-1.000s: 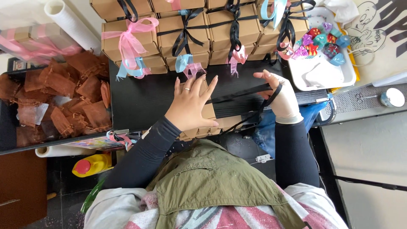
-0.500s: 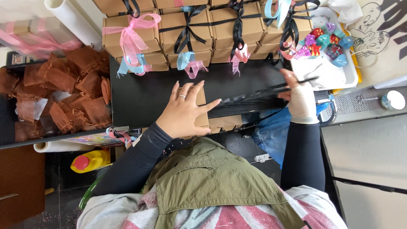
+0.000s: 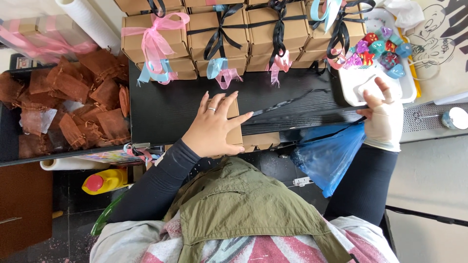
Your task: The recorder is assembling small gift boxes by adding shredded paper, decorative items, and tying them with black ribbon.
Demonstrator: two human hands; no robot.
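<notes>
Along the far edge of the black bench point(image 3: 170, 109), two stacked rows of brown gift boxes point(image 3: 217, 34) already stood tied with black, pink and blue bows, so that part looked finished, while a heap of brown organza pouches point(image 3: 73, 104) lay off the bench's left edge. One brown box point(image 3: 243, 136) at the near edge was still unwrapped: the left hand point(image 3: 212, 129) pressed it flat with fingers point(image 3: 222, 102) spread wide. The right hand point(image 3: 385, 117), closed, pulled a black ribbon point(image 3: 292, 102) taut toward the right edge; no bow was tied.
</notes>
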